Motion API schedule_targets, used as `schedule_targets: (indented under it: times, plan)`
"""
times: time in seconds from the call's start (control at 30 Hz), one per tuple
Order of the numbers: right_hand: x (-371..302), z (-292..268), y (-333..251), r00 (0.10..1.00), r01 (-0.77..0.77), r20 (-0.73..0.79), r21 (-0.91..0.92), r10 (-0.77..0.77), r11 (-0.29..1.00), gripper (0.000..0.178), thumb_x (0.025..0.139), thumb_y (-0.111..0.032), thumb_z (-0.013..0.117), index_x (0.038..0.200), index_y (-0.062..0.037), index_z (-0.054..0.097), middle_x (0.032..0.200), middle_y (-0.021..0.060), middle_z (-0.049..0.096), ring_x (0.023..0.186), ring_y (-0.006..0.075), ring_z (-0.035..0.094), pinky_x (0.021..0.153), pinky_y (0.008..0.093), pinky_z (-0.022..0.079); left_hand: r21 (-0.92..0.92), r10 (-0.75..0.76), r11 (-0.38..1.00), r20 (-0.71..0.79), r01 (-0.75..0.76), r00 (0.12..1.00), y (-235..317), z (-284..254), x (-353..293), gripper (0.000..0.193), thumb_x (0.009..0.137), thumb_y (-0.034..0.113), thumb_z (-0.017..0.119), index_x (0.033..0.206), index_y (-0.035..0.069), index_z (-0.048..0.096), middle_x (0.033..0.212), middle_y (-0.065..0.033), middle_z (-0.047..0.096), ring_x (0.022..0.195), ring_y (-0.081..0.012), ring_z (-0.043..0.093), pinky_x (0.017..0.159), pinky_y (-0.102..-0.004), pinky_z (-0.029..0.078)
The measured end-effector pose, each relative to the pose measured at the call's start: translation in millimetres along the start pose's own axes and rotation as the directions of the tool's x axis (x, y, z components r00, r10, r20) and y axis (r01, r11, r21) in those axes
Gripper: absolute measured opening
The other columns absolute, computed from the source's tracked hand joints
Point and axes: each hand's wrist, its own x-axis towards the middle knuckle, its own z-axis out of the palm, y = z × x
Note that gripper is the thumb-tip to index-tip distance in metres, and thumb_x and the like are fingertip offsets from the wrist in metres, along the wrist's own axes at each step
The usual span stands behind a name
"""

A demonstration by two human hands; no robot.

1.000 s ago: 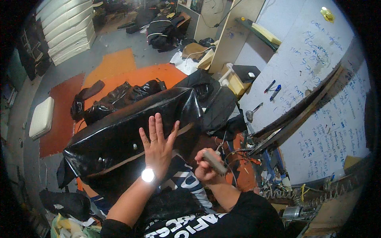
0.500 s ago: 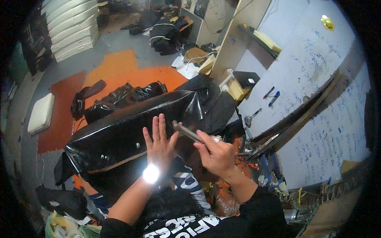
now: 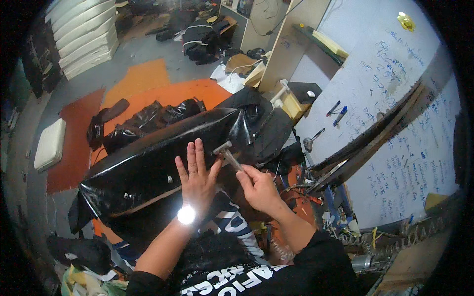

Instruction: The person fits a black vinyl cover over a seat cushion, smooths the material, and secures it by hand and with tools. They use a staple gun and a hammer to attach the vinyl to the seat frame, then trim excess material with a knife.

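Note:
A long padded piece covered in shiny black leather-like material (image 3: 143, 163) lies across my lap. Two small silvery metal fittings (image 3: 170, 179) stand out from its near side, left of my hand. Pressed flat on this side is my left hand (image 3: 197, 180), its fingers stretched up and its thumb out to the right. My right hand (image 3: 260, 189) is wrapped round the handle of a hammer (image 3: 232, 159). The hammer's head is at the cover, just beside my left thumb tip. Whether anything small sits under the head is hidden.
Crumpled black material (image 3: 158, 121) lies behind the padded piece on an orange floor patch (image 3: 182, 91). White cushions (image 3: 86, 37) are stacked at the far left. Tools and coiled hoses clutter the right. A marked white board (image 3: 365, 123) with pens stands or lies there too.
My right hand has shifted slightly left and down, and the hammer has turned so its head shows more clearly. My left hand stays flat in place.

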Motion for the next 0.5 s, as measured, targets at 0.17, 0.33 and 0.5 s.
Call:
schedule_targets:
  times: [0.17, 0.33, 0.5]
  plan:
    - [-15, -2, -22, 0.976, 0.003, -0.191, 0.511, 0.110, 0.860, 0.030, 0.109, -0.026, 0.058, 0.123, -0.0022, 0.069, 0.068, -0.0063, 0.051, 0.061, 0.0010, 0.045, 0.054, 0.0215, 0.035, 0.169, 0.017, 0.986, -0.042, -0.009, 0.999, -3, -5, -4, 0.066, 0.093, 0.014, 0.058, 0.155, 0.033, 0.047, 0.171, -0.0269, 0.021, 0.160, -0.0429, 0.019, 0.125, -0.0662, 0.013]
    - [-15, 46, 19, 0.987, -0.108, -0.078, 0.317, 0.140, 0.942, 0.028, 0.108, -0.027, 0.058, 0.103, -0.0013, 0.066, 0.065, 0.0060, 0.053, 0.060, 0.0084, 0.052, 0.054, 0.0313, 0.043, 0.088, 0.016, 0.996, 0.009, -0.017, 1.000, 0, -6, 1, 0.065, 0.094, 0.014, 0.057, 0.156, 0.034, 0.047, 0.171, -0.0266, 0.022, 0.160, -0.0432, 0.020, 0.125, -0.0665, 0.014]
    - [-32, 65, 26, 0.915, 0.245, -0.404, 0.533, -0.012, 0.810, 0.023, 0.108, -0.024, 0.056, 0.109, -0.0022, 0.065, 0.070, 0.0069, 0.061, 0.060, 0.0159, 0.062, 0.056, 0.0335, 0.048, 0.123, 0.011, 0.992, -0.052, -0.005, 0.999, -1, -7, 1, 0.060, 0.095, 0.014, 0.055, 0.152, 0.033, 0.052, 0.170, -0.0273, 0.024, 0.159, -0.0432, 0.021, 0.125, -0.0664, 0.014]
